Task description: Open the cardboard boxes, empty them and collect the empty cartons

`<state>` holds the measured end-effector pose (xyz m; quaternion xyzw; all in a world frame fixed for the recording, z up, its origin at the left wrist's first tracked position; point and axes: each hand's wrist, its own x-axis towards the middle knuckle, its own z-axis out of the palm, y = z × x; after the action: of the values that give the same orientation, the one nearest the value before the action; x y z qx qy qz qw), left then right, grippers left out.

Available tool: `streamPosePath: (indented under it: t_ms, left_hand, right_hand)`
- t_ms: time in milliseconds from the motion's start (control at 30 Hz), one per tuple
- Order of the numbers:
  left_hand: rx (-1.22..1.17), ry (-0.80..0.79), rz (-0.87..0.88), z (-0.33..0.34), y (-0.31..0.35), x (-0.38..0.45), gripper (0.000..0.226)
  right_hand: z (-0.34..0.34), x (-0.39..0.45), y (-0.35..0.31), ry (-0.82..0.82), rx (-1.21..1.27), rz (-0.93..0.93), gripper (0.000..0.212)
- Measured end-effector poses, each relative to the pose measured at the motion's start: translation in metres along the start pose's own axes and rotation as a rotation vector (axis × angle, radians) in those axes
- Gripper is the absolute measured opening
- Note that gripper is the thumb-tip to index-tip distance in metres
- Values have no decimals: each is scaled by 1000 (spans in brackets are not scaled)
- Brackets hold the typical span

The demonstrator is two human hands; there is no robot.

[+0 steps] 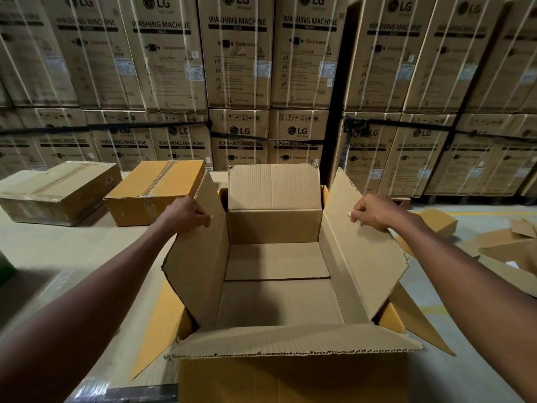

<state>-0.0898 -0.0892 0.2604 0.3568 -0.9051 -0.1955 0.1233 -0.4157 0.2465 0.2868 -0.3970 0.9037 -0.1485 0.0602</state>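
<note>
An open cardboard box [276, 301] stands right in front of me, all its flaps up or folded out and nothing inside but the bare bottom. My left hand [187, 212] grips the top edge of the left flap. My right hand [374, 212] pinches the top edge of the right flap. The far flap stands upright; the near flap folds out toward me.
Two taped, closed boxes lie on the work surface [58, 251] at the back left, a yellow-brown one [154, 193] and a plastic-wrapped one [58, 191]. Opened empty cartons [508, 245] lie on the floor to the right. Stacked washing-machine cartons [238, 68] wall off the back.
</note>
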Motion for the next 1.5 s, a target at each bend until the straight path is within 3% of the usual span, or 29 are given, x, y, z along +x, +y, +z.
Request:
streamPosePath:
  t_ms: [200, 733, 933, 1167, 1400, 1500]
  left_hand:
    - [55, 9, -27, 1, -9, -9, 13]
    - [24, 54, -55, 1, 2, -6, 8]
    - [47, 62, -6, 4, 4, -10, 9]
    - [70, 204, 63, -6, 10, -22, 18]
    - [-146, 375, 269, -17, 26, -90, 27]
    - [-248, 461, 242, -14, 28, -129, 25]
  right_hand:
    - [13, -9, 7, 72, 91, 21, 50]
    - [4, -12, 10, 80, 48, 49, 28]
    - [-1, -18, 3, 168, -46, 34, 33]
    - [-7, -37, -9, 257, -60, -3, 35]
    - [-17, -85, -32, 353, 239, -123, 29]
    - [-12, -109, -46, 397, 396, -201, 25]
